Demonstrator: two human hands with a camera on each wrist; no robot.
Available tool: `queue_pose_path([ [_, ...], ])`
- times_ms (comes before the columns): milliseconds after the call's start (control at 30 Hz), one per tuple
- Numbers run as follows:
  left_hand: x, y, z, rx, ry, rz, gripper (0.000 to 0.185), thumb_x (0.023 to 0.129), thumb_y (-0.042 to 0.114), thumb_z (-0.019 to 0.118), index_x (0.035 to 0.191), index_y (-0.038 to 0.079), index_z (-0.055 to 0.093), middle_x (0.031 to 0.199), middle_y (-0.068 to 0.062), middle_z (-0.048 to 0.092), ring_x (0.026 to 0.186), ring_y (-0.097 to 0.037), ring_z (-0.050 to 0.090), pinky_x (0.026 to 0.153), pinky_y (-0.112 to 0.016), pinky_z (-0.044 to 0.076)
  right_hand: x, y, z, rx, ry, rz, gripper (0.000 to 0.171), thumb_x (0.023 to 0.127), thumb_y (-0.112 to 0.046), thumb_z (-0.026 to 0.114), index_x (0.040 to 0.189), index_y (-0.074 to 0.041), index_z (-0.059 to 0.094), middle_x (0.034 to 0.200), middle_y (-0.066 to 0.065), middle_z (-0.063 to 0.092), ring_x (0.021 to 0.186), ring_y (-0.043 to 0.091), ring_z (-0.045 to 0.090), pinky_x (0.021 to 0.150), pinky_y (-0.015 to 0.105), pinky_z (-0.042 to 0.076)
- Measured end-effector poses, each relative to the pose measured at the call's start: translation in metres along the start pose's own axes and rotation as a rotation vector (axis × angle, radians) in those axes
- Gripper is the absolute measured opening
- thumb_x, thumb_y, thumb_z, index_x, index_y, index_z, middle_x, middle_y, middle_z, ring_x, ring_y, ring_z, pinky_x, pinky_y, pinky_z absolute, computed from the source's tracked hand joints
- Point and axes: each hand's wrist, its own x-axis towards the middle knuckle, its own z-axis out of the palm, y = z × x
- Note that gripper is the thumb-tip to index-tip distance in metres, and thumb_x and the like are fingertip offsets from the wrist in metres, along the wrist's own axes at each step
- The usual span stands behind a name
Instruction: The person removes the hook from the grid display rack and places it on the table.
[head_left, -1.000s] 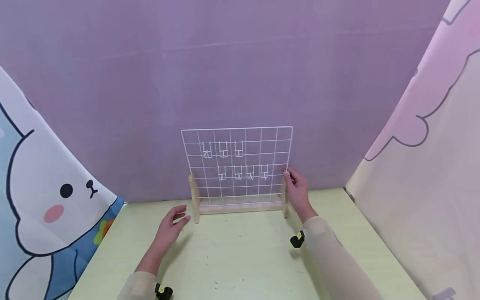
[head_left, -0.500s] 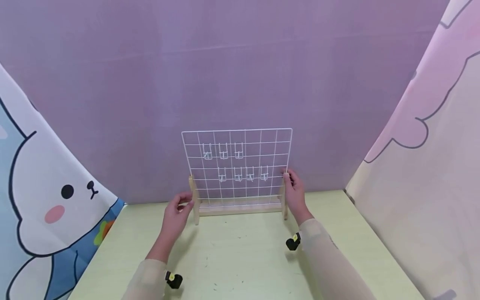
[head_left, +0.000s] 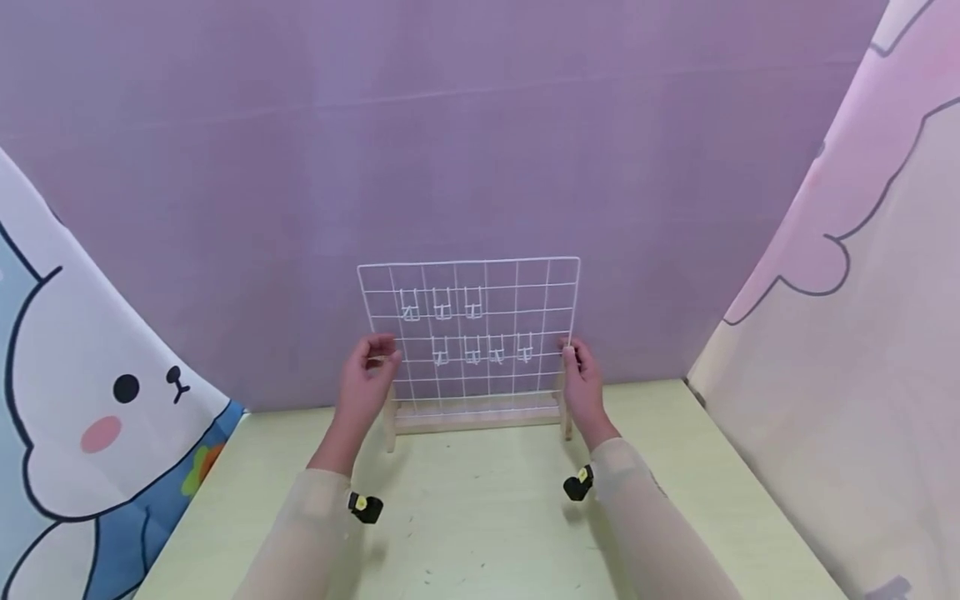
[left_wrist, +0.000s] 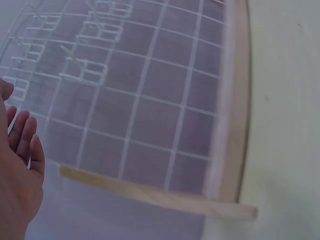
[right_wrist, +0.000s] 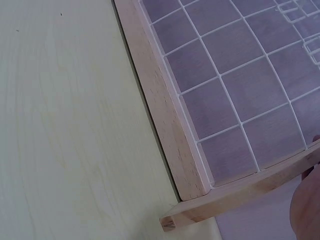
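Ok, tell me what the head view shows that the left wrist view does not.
Only the head view shows both hands, the left hand and right hand, each at a side edge of the white wire grid rack, plus the purple backdrop and cartoon curtains. Only the left wrist view shows the wooden base rail close up. Both share the rack, its small wire hooks and the pale green table.

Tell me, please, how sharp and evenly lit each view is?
Head view: soft, even light, faint shadows under the arms, the wire rack sharp. Left wrist view: rack hooks slightly blurred, straight wires bowed. Right wrist view: crisp wooden base, bars curved by the lens.
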Motion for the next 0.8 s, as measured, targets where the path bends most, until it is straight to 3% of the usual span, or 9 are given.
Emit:
queue_pose_path([
  [133,0.010,0.011,0.006,-0.018,0.027,0.010,0.034,0.104,0.008,0.077,0.134,-0.002,0.066,0.124,-0.022,0.069,0.109,-0.019,0.061,0.096,-0.033,0.049,0.000,0.003,0.002,-0.019,0.009,-0.027,0.041,0.120,-0.036,0.049,0.146,-0.007,0.061,0.152,0.013,0.062,0.145,0.037,0.052,0.123,0.057,0.039],
  [267,0.017,0.023,0.012,-0.028,0.074,0.001,0.035,0.102,0.002,0.077,0.135,-0.005,0.065,0.126,-0.026,0.068,0.112,-0.025,0.059,0.099,-0.036,0.047,0.000,0.004,0.002,-0.016,0.016,-0.045,0.039,0.120,-0.034,0.050,0.143,-0.005,0.062,0.150,0.014,0.063,0.144,0.038,0.053,0.122,0.058,0.040],
  [400,0.025,0.030,0.016,-0.020,0.108,0.055,0.036,0.101,0.002,0.078,0.134,-0.005,0.067,0.127,-0.024,0.068,0.114,-0.028,0.059,0.101,-0.040,0.047,0.001,0.004,0.001,-0.002,0.012,-0.051,0.040,0.120,-0.035,0.050,0.144,-0.004,0.062,0.151,0.015,0.062,0.147,0.038,0.052,0.125,0.057,0.038],
  [567,0.032,0.034,0.019,-0.024,0.105,0.129,0.033,0.100,0.006,0.081,0.130,-0.002,0.071,0.124,-0.019,0.068,0.112,-0.024,0.061,0.096,-0.034,0.048,0.002,0.004,0.001,0.025,0.005,-0.038,0.039,0.121,-0.027,0.048,0.146,-0.001,0.060,0.154,0.019,0.060,0.150,0.040,0.049,0.129,0.056,0.034],
  [800,0.036,0.037,0.023,-0.024,0.138,0.159,0.025,0.100,0.003,0.080,0.124,-0.003,0.075,0.117,-0.018,0.070,0.107,-0.016,0.061,0.094,-0.032,0.048,0.002,0.005,0.003,0.040,0.007,-0.009,0.037,0.121,-0.019,0.046,0.147,0.005,0.057,0.157,0.026,0.056,0.151,0.045,0.046,0.129,0.060,0.032],
])
